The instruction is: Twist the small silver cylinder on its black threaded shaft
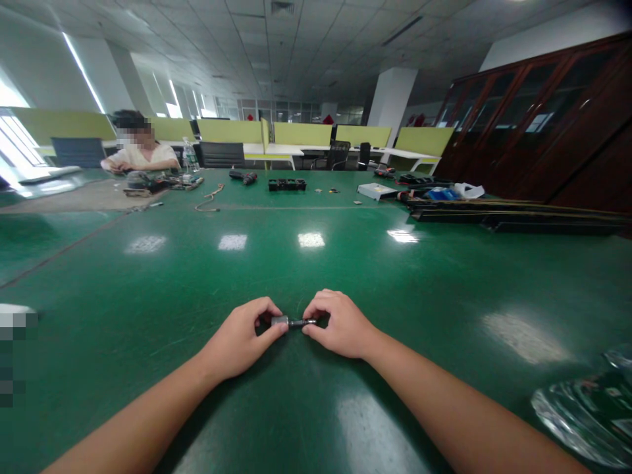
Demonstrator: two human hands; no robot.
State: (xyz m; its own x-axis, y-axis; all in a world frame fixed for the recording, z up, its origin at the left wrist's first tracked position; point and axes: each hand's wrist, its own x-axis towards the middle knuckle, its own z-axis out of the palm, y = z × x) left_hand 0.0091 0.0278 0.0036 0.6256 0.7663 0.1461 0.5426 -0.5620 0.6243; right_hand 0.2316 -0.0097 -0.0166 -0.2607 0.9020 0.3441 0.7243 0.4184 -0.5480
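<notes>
A short metal piece (280, 321) with a thick silvery cylinder at its left end and a thin dark shaft (296, 323) toward the right lies between my hands, just over the green table (276, 263). The thumb and fingers of my left hand (243, 337) pinch the thick cylinder. At the other end, my right hand (344, 324) grips the thin shaft between thumb and fingertips. The piece is held level. Whether it is one part or two joined parts cannot be made out.
A clear plastic object (577, 415) stands at the near right edge. Long black rails (543, 220) lie at the far right, near a grey box (376, 191). Further back are a black part (287, 185) and a power tool (243, 176). A person (143, 155) sits far left.
</notes>
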